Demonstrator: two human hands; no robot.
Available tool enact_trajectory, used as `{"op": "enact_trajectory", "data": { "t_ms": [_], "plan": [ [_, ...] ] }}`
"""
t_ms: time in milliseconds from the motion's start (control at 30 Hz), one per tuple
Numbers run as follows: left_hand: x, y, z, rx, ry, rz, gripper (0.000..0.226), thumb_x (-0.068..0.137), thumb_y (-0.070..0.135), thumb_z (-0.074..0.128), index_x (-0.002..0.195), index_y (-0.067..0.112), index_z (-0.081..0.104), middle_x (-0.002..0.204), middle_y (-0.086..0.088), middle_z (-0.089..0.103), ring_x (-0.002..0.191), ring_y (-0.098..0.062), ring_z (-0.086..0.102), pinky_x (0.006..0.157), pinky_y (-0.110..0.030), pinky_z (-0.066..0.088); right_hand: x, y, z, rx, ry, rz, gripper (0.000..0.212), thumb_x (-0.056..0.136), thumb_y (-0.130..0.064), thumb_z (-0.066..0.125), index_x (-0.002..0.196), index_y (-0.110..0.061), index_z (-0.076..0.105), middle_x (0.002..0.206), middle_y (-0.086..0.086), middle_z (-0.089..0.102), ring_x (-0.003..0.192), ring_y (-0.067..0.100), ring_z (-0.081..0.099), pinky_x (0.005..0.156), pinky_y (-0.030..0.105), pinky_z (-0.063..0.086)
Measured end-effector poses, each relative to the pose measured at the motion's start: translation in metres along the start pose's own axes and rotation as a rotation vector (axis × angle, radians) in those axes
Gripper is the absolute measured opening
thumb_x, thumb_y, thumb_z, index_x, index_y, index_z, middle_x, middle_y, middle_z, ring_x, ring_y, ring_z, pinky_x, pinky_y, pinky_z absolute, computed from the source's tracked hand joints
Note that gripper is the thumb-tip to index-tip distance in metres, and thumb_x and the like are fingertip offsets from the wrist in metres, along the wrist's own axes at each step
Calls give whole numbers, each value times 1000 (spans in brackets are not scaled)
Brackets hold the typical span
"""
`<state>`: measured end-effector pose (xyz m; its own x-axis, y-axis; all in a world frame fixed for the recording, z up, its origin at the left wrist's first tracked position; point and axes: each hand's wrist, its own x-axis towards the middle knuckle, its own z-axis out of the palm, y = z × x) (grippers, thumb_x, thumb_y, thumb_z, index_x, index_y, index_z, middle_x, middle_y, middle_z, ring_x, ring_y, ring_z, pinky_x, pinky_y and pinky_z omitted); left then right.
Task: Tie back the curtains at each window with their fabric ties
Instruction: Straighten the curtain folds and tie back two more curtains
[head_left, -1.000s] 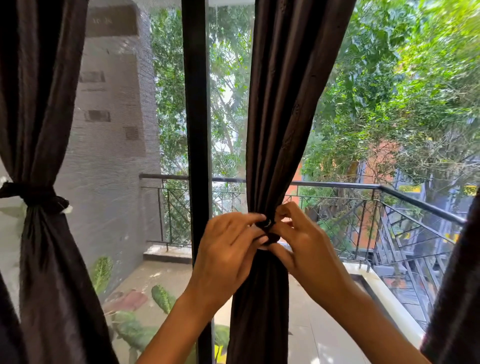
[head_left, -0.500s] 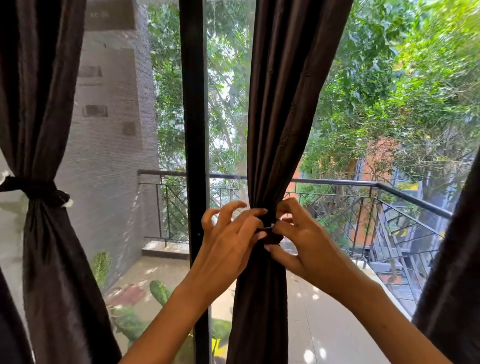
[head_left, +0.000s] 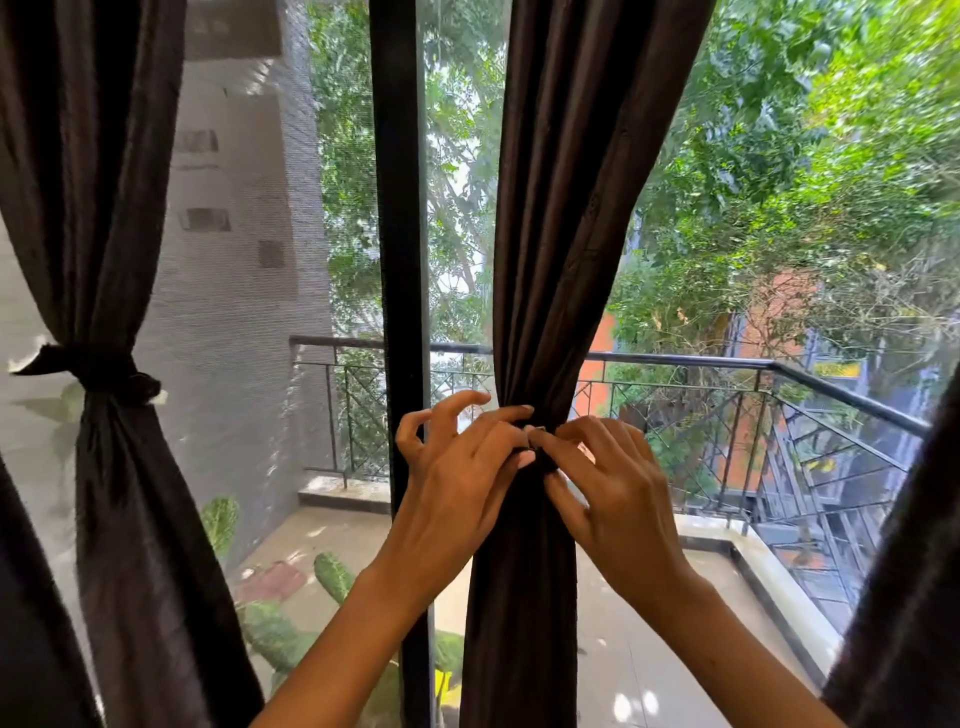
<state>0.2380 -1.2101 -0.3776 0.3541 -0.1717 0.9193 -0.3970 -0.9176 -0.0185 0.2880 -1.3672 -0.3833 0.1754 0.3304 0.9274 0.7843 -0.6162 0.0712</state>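
A dark brown curtain (head_left: 566, 218) hangs in the middle of the window, gathered into a narrow waist. At that waist a dark fabric tie (head_left: 544, 458) shows as a small knot between my fingers. My left hand (head_left: 457, 467) pinches it from the left with thumb and forefinger, the other fingers spread. My right hand (head_left: 608, 478) pinches it from the right. Most of the tie is hidden behind my fingers. A second dark curtain (head_left: 104, 208) on the left is bound by its own tie (head_left: 98, 370).
A black window frame post (head_left: 399, 260) stands just left of the middle curtain. Another dark curtain (head_left: 904, 597) hangs at the right edge. Beyond the glass lie a balcony railing (head_left: 727, 361), potted plants (head_left: 291, 613), a grey wall and trees.
The view has shifted slightly, so my hands and the knot sit a little higher in it. My left hand's outer fingers have spread further apart. Both hands stay pinched on the tie.
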Motion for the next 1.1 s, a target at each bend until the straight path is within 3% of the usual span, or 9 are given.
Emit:
{"op": "enact_trajectory", "data": {
  "t_ms": [100,267,467,600,733,867,1000,1100],
  "plan": [
    [2,-1,1,27,8,11,8,98,30,41,98,30,49,118,15,63,127,-17,41,95,-32,16,3,-4,-2,2,-40,26,20,77,-7,65,96,-6,72,91,10,64,84,27,59,81,29,41],
    [3,0,4,39,6,10,9,97,30,43,96,28,52,116,17,63,129,-16,39,95,-34,15,7,-6,-13,16,-142,52,12,76,-12,61,84,-4,65,94,8,58,80,26,57,67,34,49],
    [1,1,12,36,-28,8,9,95,31,48,95,26,55,121,18,61,131,-15,38,97,-34,14,0,10,-17,288,-296,92,19,81,-24,57,87,-9,68,107,3,52,96,18,48,79,37,47],
    [6,3,13,-78,11,-91,15,95,34,49,101,28,61,111,24,61,125,-8,42,98,-29,13,2,17,-12,245,-299,42,33,72,-30,62,96,-9,63,109,2,49,96,18,48,80,32,47],
    [11,2,14,-109,8,-157,17,93,35,51,105,30,62,103,27,60,123,-5,40,98,-27,12,5,22,0,166,-223,-1,30,68,-15,74,92,-2,61,105,9,52,92,20,48,76,35,49],
    [11,-2,17,-113,9,-193,18,92,35,52,106,31,62,102,31,54,122,-3,38,95,-28,13,6,30,9,8,-33,-126,26,72,-9,76,93,-3,62,100,12,58,82,25,57,66,36,52],
    [16,-6,18,-167,33,-225,17,92,31,53,106,30,63,99,40,45,119,4,34,95,-33,16,12,31,17,24,142,-252,31,85,-16,69,112,-14,55,104,7,57,91,22,56,77,29,45],
    [20,-8,18,-156,22,-213,13,92,28,54,101,28,64,96,33,50,116,-1,39,94,-36,19,14,28,23,53,173,-331,22,88,-17,68,105,-11,57,100,7,62,96,22,54,82,28,40]
  ]
}}
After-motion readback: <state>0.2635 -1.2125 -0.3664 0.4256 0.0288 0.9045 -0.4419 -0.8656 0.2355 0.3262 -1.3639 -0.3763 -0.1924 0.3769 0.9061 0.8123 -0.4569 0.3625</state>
